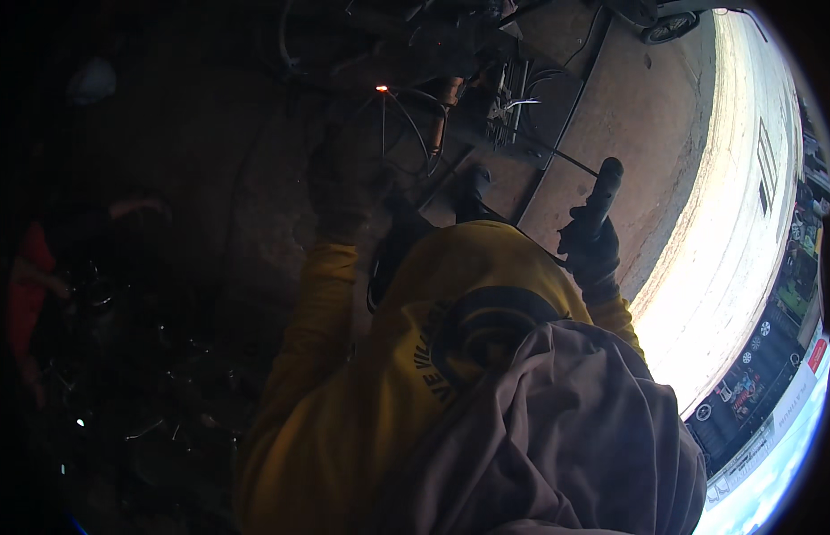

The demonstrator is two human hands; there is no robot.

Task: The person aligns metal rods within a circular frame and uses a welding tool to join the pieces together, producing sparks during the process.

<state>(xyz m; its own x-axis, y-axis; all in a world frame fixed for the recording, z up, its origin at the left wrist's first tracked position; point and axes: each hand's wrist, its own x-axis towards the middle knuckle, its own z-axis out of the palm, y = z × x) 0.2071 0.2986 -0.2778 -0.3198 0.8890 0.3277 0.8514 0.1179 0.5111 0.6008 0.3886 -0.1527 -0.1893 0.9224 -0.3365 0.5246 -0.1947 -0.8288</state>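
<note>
Shadow covers much of your left hand point(339, 178), raised ahead of your yellow sleeve point(326, 285); whether its grip is apart or closed on something, you cannot tell from this view. Your gloved right hand point(595, 241) has its grip clamped around a dark cylindrical handle point(604, 183), out to the right of your body. From that handle, a thin rod point(571, 159) slants up and to the left, toward a cluster of metal pieces point(513, 105) above the brown ground point(642, 98). Well to the left of the handle, beyond your left hand, an orange glowing spot point(382, 88) shines beside thin bent bars point(406, 116). A copper-brown cylinder point(441, 116) stands between that spot and the metal cluster. A wheel point(672, 28) shows at upper right; far left, a person in red point(31, 294) is dimly visible.
</note>
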